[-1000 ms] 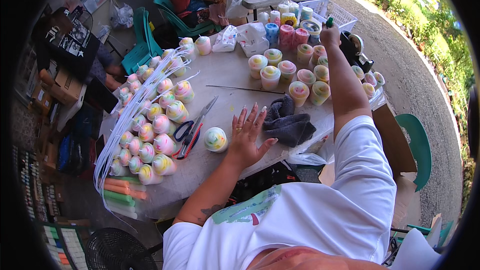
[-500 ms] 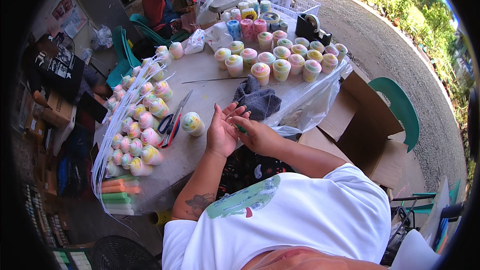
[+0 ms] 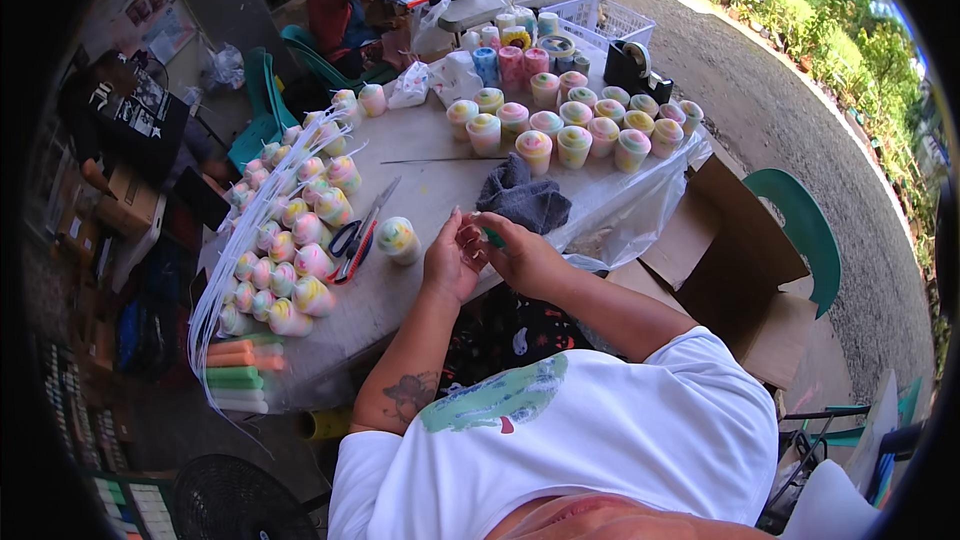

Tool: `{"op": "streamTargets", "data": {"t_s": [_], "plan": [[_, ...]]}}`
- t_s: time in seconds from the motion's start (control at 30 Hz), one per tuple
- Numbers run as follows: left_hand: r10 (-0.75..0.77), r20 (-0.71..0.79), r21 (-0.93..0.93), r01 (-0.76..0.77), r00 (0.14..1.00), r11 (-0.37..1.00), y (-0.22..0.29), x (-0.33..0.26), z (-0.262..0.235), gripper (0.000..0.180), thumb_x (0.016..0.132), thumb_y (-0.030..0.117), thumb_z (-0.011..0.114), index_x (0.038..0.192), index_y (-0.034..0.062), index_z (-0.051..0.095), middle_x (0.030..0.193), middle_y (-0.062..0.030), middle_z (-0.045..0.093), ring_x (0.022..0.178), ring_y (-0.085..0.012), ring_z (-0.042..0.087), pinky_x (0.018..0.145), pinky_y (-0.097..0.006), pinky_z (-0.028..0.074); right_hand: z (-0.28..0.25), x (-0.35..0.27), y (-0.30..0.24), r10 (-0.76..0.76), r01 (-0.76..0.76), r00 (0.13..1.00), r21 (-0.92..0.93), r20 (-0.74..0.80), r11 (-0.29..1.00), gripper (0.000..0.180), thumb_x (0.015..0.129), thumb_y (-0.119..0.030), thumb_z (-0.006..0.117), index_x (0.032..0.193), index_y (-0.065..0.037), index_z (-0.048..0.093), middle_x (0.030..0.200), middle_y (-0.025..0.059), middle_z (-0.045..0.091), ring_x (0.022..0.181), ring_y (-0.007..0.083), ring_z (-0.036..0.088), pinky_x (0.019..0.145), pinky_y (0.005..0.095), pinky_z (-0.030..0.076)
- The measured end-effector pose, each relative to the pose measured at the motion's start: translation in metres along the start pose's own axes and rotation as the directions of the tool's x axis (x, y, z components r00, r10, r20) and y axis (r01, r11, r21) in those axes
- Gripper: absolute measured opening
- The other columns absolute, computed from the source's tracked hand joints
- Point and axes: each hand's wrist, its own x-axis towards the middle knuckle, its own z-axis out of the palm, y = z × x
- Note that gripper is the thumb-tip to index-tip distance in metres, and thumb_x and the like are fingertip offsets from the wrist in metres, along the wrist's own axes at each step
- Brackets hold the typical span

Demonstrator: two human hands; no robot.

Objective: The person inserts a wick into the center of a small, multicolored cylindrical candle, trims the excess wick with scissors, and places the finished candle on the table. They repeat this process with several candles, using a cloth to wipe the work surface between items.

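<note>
In front of me my left hand [image 3: 453,262] and my right hand [image 3: 522,258] meet above the near table edge. The right fingers are closed around a small green thing [image 3: 494,237], mostly hidden. My left hand is turned palm inward, its fingers curled against the right fingertips; what they pinch is too small to make out. Just left of my hands a pastel swirled candle [image 3: 399,240] stands alone. Scissors [image 3: 366,225] and a red cutter knife [image 3: 358,252] lie beside it. Beyond my hands is a crumpled grey cloth [image 3: 523,196].
Many wicked candles [image 3: 312,260] lie at left under a bundle of white wicks [image 3: 262,202]. More candles [image 3: 574,146] stand at the far right, near a tape dispenser [image 3: 636,73]. An open cardboard box [image 3: 735,265] is at right. Another person [image 3: 342,12] sits at the back table.
My hands have drawn closer together, and the left fingers have curled in from a more open palm. The whole view has shifted slightly, with the table things appearing further right.
</note>
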Motion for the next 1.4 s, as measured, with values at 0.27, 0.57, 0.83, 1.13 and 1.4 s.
{"op": "streamTargets", "data": {"t_s": [0.27, 0.57, 0.83, 1.13, 1.4], "plan": [[0.019, -0.053, 0.076, -0.014, 0.998, 0.997, 0.012, 0.009, 0.005, 0.027, 0.094, 0.039, 0.057, 0.094, 0.0127, 0.061, 0.079, 0.0030, 0.058, 0.073, -0.0106, 0.055, 0.064, -0.026, 0.044, 0.001, 0.019, 0.005, -0.058, 0.059, 0.998, -0.028, 0.033, 0.998, 0.045, 0.086, -0.013, 0.063, 0.127, -0.008, 0.044, 0.105, 0.0165, 0.064, 0.091, 0.0367, 0.064, 0.075, 0.0444, 0.053], [0.020, -0.076, 0.064, -0.015, 0.997, 0.998, 0.021, 0.022, 0.014, 0.024, 0.094, 0.038, 0.056, 0.091, 0.0146, 0.061, 0.076, 0.0053, 0.056, 0.070, -0.0088, 0.054, 0.063, -0.025, 0.044, -0.009, 0.038, 0.014, 0.090, -0.078, 0.966, -0.058, 0.243, 0.995, 0.046, 0.087, -0.013, 0.062, 0.129, -0.010, 0.042, 0.107, 0.0210, 0.063, 0.094, 0.0373, 0.063, 0.078, 0.0431, 0.052], [0.011, -0.056, 0.020, -0.010, 0.998, 1.000, 0.006, 0.030, -0.017, 0.024, 0.094, 0.032, 0.058, 0.102, 0.0095, 0.062, 0.080, 0.0003, 0.058, 0.072, -0.0134, 0.056, 0.064, -0.027, 0.046, -0.035, 0.163, 0.031, 0.146, -0.148, 0.987, 0.029, 0.071, 0.989, 0.062, 0.087, -0.012, 0.063, 0.139, -0.009, 0.031, 0.114, 0.0213, 0.059, 0.095, 0.0339, 0.061, 0.083, 0.0382, 0.047], [-0.024, 0.011, 0.223, 0.021, 1.000, 0.975, 0.019, -0.002, 0.014, 0.057, 0.094, 0.053, 0.047, 0.132, 0.0097, 0.049, 0.126, -0.0078, 0.055, 0.117, -0.0212, 0.049, 0.098, -0.038, 0.037, -0.093, 0.259, 0.160, 0.361, -0.440, 0.895, -0.381, -0.264, 0.813, 0.061, 0.080, -0.006, 0.061, 0.138, -0.005, 0.041, 0.127, 0.0236, 0.054, 0.117, 0.0373, 0.053, 0.097, 0.0408, 0.043], [0.418, 0.104, 0.070, -0.426, 0.903, 0.902, 0.053, 0.013, 0.044, 0.089, 0.092, 0.068, 0.035, 0.151, 0.0049, 0.014, 0.159, -0.0093, 0.011, 0.145, -0.0226, 0.012, 0.116, -0.035, 0.008, 0.032, 0.071, -0.012, -0.202, 0.195, 0.979, 0.163, 0.029, 0.967, 0.075, 0.099, -0.043, 0.041, 0.146, 0.009, 0.013, 0.152, 0.0305, 0.013, 0.144, 0.0375, 0.011, 0.116, 0.0372, 0.016]]}}
